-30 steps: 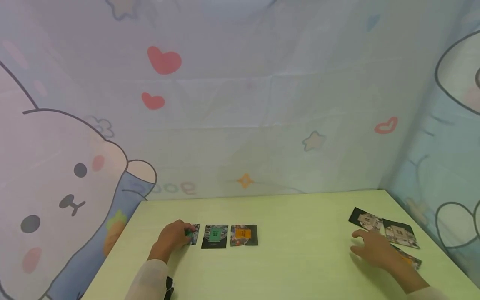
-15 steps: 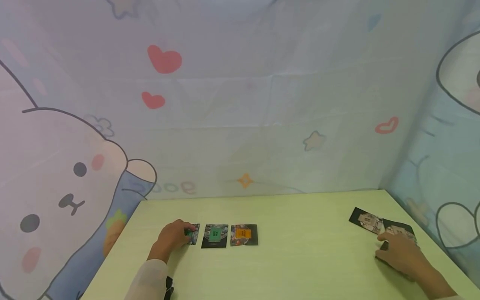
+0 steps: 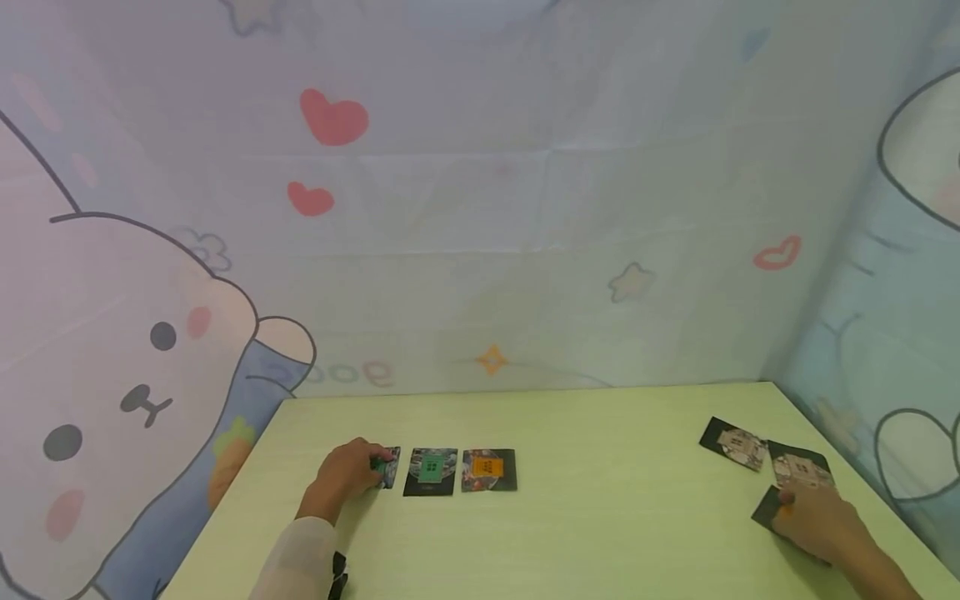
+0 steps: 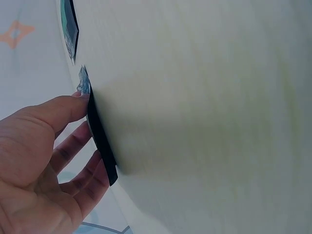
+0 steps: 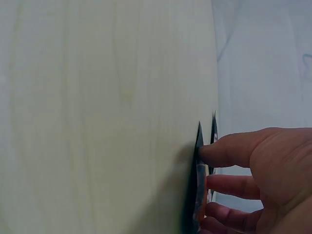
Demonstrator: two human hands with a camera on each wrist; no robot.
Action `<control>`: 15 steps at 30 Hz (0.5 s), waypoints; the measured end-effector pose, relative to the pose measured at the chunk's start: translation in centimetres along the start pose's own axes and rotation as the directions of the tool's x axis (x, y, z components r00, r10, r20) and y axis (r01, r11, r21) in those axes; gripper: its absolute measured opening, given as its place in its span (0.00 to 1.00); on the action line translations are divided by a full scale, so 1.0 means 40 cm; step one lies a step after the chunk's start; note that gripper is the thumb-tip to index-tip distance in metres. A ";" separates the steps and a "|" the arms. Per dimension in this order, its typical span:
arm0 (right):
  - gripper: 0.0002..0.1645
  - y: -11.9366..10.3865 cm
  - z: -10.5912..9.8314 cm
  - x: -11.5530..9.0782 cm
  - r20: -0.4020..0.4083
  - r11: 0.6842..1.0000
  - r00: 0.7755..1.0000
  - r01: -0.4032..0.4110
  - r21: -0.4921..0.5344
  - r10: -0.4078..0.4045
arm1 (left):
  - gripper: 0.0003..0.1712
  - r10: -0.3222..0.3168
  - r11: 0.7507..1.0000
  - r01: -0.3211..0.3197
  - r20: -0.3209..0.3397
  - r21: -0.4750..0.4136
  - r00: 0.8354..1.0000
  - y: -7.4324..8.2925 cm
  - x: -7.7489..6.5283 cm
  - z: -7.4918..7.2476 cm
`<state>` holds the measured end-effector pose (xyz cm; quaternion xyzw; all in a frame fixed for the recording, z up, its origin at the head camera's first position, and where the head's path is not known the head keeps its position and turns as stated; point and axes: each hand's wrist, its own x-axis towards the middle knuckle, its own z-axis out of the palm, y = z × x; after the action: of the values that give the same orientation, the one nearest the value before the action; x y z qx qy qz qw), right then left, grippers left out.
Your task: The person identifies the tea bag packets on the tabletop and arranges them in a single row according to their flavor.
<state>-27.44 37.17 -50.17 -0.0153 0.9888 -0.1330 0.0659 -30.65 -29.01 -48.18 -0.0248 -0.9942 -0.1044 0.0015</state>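
Observation:
In the head view my left hand (image 3: 348, 471) rests on a dark picture card (image 3: 388, 468) with a green label, partly covering it. In the left wrist view the thumb and fingertips lie against that card (image 4: 101, 134), fingers gently bent and spread. My right hand (image 3: 821, 521) touches another dark card (image 3: 767, 507) with orange on it, at the table's right side; most of it is hidden under the hand. The right wrist view shows thumb and fingertips on the face of this card (image 5: 199, 190), without clearly wrapping its edges.
Beside the left hand lie a green-labelled card (image 3: 431, 472) and an orange-labelled card (image 3: 489, 470) in a row. Two beige-labelled cards, a left one (image 3: 735, 443) and a right one (image 3: 801, 467), lie beyond the right hand. A printed cloth (image 3: 540, 217) backs the pale green table (image 3: 600, 500).
My right hand has moved right onto the orange card, then slightly nearer me. That card has shifted left and nearer me, turning its dark corner leftward. The left hand stays put.

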 end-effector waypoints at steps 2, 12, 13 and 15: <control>0.31 0.006 0.008 -0.001 -0.015 1.000 1.000 -0.001 -0.009 0.001 | 0.18 0.002 1.000 -0.002 0.003 0.001 1.000 0.001 -0.001 0.001; 0.32 0.005 0.013 0.007 -0.027 1.000 0.999 -0.024 0.001 0.024 | 0.18 -0.014 1.000 0.014 -0.002 -0.003 1.000 -0.016 0.017 0.024; 0.32 0.005 0.013 0.007 -0.026 1.000 0.999 -0.025 0.000 0.025 | 0.18 -0.015 1.000 0.015 0.000 -0.004 1.000 -0.015 0.018 0.024; 0.32 0.005 0.014 0.009 -0.028 1.000 0.999 -0.024 -0.002 0.024 | 0.18 -0.018 1.000 0.018 0.004 -0.008 1.000 -0.013 0.016 0.021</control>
<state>-27.72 37.21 -50.81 -0.0017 0.9899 -0.1313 0.0535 -31.32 -29.31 -49.12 -0.0159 -0.9940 -0.1086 -0.0014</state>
